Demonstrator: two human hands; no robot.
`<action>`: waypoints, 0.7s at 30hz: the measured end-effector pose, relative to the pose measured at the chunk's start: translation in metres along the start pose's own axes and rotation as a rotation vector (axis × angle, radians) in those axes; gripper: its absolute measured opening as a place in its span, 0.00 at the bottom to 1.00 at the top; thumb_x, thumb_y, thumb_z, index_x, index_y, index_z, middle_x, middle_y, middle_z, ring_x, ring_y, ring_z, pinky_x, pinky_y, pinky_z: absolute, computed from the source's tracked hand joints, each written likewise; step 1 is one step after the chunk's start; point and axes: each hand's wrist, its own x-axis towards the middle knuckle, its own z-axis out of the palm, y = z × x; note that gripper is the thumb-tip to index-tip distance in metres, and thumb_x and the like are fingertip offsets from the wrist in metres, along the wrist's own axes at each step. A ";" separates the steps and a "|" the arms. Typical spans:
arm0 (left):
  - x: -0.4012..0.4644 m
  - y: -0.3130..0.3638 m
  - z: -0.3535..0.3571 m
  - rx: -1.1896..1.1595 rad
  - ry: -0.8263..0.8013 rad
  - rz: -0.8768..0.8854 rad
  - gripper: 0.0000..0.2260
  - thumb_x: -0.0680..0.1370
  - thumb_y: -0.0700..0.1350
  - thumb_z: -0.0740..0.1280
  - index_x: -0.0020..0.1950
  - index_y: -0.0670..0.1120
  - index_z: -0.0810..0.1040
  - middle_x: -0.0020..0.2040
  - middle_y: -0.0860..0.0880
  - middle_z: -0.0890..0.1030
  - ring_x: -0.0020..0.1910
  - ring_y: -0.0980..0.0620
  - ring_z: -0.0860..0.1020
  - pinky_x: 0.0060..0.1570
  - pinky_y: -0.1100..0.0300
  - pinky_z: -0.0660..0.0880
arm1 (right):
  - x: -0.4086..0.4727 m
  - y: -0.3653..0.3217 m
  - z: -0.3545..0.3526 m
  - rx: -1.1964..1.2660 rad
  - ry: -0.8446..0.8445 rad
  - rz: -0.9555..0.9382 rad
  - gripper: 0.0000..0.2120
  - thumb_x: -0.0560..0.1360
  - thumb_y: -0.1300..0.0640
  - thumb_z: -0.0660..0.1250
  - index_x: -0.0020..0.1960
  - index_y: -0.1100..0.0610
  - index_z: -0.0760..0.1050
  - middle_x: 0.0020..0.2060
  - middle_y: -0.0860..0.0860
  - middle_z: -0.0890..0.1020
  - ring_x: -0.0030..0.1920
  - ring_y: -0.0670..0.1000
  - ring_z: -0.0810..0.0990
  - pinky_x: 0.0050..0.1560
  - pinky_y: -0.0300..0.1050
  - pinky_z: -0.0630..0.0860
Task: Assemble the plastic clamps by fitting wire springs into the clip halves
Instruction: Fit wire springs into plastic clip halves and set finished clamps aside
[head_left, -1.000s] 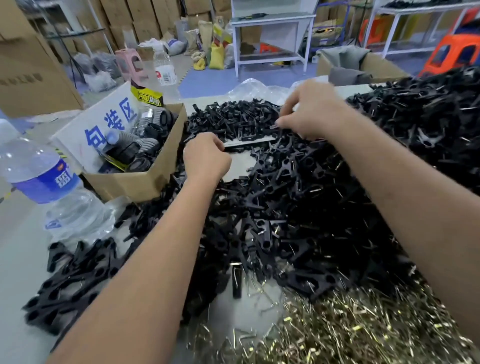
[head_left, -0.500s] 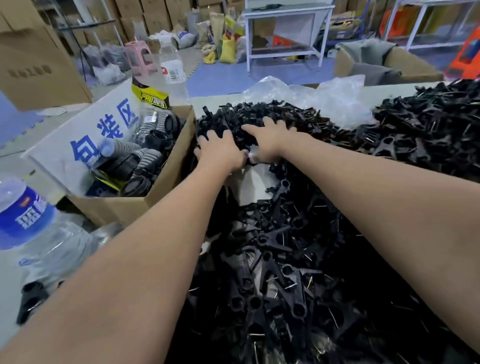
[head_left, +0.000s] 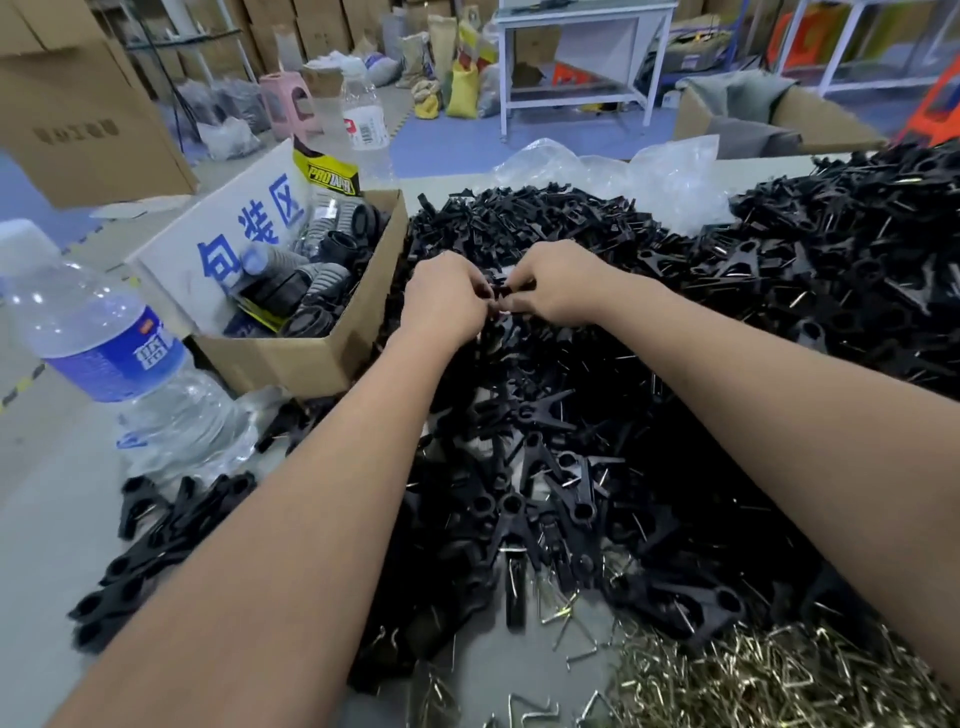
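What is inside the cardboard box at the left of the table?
The cardboard box holds black ribbed tubes and a white sign with blue characters. The sign and the box wall hide whatever lies deeper.

A white sign board (head_left: 228, 244) leaning in the cardboard box (head_left: 311, 358) at the left of the counter bears three large blue Chinese characters, 包装区. Just behind it, a yellow and black packet (head_left: 324, 171) reads "PROTAPER" in part, its last letters unclear. The near water bottle (head_left: 104, 338) at the left has a blue label with white characters too blurred to read. The far bottle's (head_left: 363, 124) white label shows a barcode, unreadable.
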 end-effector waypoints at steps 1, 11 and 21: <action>-0.004 -0.001 -0.001 -0.015 0.011 -0.017 0.04 0.78 0.47 0.76 0.50 0.48 0.88 0.51 0.46 0.86 0.51 0.46 0.83 0.47 0.57 0.77 | -0.005 -0.001 -0.001 0.011 0.001 0.018 0.17 0.80 0.45 0.71 0.48 0.59 0.84 0.43 0.59 0.84 0.47 0.60 0.81 0.49 0.52 0.77; -0.068 0.013 -0.010 -1.007 0.094 -0.153 0.06 0.83 0.35 0.64 0.47 0.40 0.78 0.39 0.43 0.82 0.34 0.49 0.84 0.43 0.50 0.85 | -0.089 -0.034 -0.009 0.983 0.362 0.090 0.04 0.82 0.65 0.66 0.54 0.60 0.80 0.43 0.59 0.86 0.36 0.46 0.83 0.34 0.40 0.78; -0.178 0.002 0.003 -1.097 -0.219 0.123 0.07 0.85 0.37 0.64 0.55 0.45 0.81 0.49 0.40 0.84 0.46 0.52 0.84 0.44 0.61 0.81 | -0.226 -0.034 0.034 1.261 0.378 -0.104 0.08 0.76 0.65 0.75 0.50 0.53 0.85 0.46 0.57 0.88 0.42 0.50 0.82 0.41 0.39 0.79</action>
